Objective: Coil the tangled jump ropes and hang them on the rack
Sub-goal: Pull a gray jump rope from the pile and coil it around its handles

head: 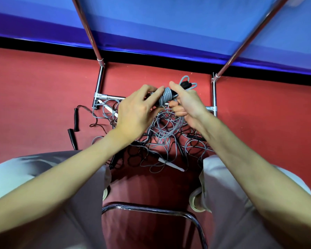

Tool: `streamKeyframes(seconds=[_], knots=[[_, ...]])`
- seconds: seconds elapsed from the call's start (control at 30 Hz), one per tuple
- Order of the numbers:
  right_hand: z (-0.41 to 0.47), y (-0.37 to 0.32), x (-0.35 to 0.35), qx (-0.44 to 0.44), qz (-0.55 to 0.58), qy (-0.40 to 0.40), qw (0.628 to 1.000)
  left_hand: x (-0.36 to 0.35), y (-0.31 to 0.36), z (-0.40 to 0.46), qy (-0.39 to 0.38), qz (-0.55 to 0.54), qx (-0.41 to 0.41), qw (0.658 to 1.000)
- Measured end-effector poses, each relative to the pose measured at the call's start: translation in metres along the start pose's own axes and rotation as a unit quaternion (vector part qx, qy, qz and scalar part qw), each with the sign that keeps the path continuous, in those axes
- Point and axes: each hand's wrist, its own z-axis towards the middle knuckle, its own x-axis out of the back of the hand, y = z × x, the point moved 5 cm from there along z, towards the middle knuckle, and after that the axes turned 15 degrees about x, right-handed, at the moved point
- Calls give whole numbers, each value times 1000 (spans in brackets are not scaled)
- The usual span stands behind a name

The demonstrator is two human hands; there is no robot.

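Note:
I hold a grey jump rope bundle (166, 96) above the floor, its cord wound in tight turns around black handles, with loops sticking out at the far end. My left hand (135, 112) grips the bundle's left end. My right hand (186, 103) grips its right side, thumb on top and fingers curled below. Under my hands a tangled pile of grey and black ropes (162, 139) lies on the red floor. A white handle (171, 166) lies at the pile's near edge. The metal rack's base (100, 83) and uprights (87, 27) stand beyond the pile.
Two black handles (76, 119) lie on the floor left of the pile. A blue wall panel (169, 24) rises behind the rack. My knees in light trousers (48, 186) frame the view, with a chair's chrome tube (151, 209) between them.

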Motion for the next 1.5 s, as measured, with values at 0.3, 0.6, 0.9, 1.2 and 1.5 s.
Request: streamKeyframes(seconds=[0.3, 0.6, 0.9, 1.2, 1.5], knots=[[0, -26, -1, 164, -128, -46, 977, -10, -12, 12, -320, -426, 329, 780], [-9, -26, -17, 183, -189, -110, 958, -1, -2, 14, -232, -434, 317, 810], [-8, -21, -19, 142, -149, -134, 969, 2, -6, 17, -172, -402, 263, 860], [1, -24, -3, 176, -233, -108, 950, 29, -50, 39, 15, -348, 333, 876], [-18, -29, -14, 235, -489, -210, 814, -6, -45, 16, -95, 50, 201, 974]])
